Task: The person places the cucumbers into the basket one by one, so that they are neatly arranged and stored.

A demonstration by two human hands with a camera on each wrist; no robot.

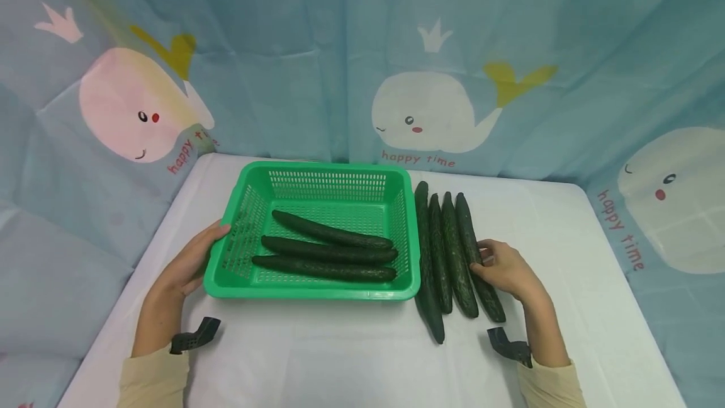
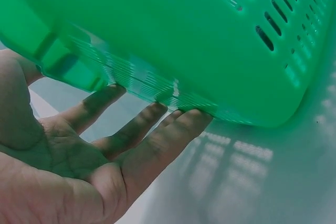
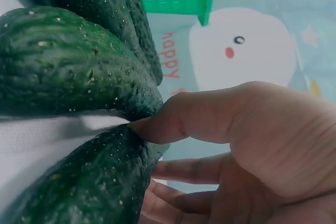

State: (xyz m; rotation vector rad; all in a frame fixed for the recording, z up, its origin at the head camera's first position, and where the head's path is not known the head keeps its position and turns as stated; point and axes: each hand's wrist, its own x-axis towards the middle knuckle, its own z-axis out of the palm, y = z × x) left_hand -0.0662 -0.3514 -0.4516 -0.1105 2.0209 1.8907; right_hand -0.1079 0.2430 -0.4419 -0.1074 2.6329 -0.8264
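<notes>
A green plastic basket [image 1: 311,293] stands on the white table with three long cucumbers [image 1: 328,252] lying crosswise in it. My left hand [image 1: 195,260] holds the basket's left side. In the left wrist view its fingers [image 2: 163,135] press the outer wall below the rim, the thumb partly hidden at the edge. Several more cucumbers [image 1: 451,250] lie side by side, lengthwise, right of the basket. My right hand [image 1: 506,269] grips the rightmost cucumber [image 3: 100,182] around its middle. The right wrist view shows the thumb on its near side and the other fingers across it.
White cloth [image 1: 340,357] covers the table. A blue curtain [image 1: 317,80] printed with whales hangs along the back and sides. Dark wrist mounts [image 1: 195,335] sit on both forearms. The leftmost loose cucumber [image 1: 426,257] lies against the basket's right side.
</notes>
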